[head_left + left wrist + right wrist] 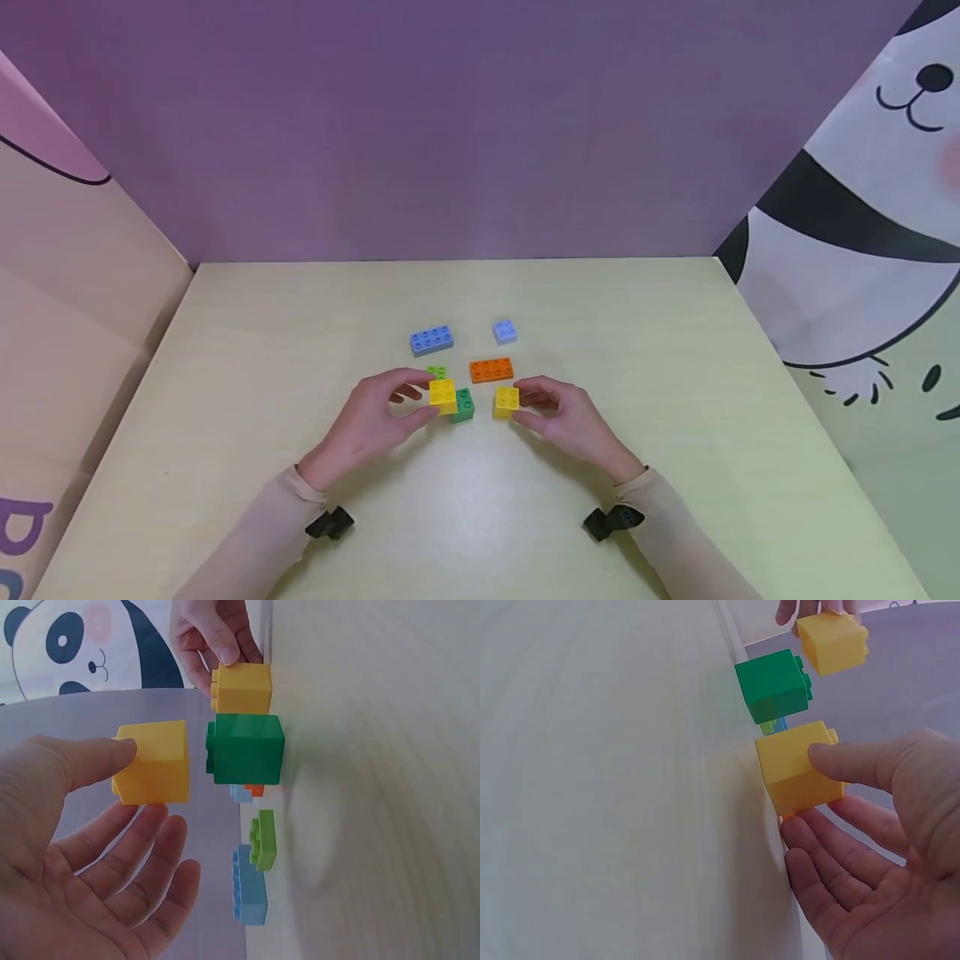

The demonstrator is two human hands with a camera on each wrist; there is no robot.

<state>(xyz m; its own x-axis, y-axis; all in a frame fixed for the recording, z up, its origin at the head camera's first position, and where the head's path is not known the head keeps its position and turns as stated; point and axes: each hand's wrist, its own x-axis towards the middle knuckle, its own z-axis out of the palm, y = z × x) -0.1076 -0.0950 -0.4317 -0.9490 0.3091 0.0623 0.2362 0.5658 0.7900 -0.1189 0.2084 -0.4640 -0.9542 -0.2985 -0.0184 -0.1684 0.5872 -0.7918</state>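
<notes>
My left hand pinches a square yellow brick between thumb and fingers, holding it raised off the table. A dark green brick stands on the table close by, partly covered by that yellow brick in the head view. To its right, my right hand pinches a second yellow brick by its near and far sides, low at the table surface. Both yellow bricks have their studs up. Behind the left hand's brick, a thin light green brick is half hidden.
An orange brick lies just beyond the yellow ones. Farther back are a long blue brick and a small light blue brick. The pale table meets a purple wall at the back.
</notes>
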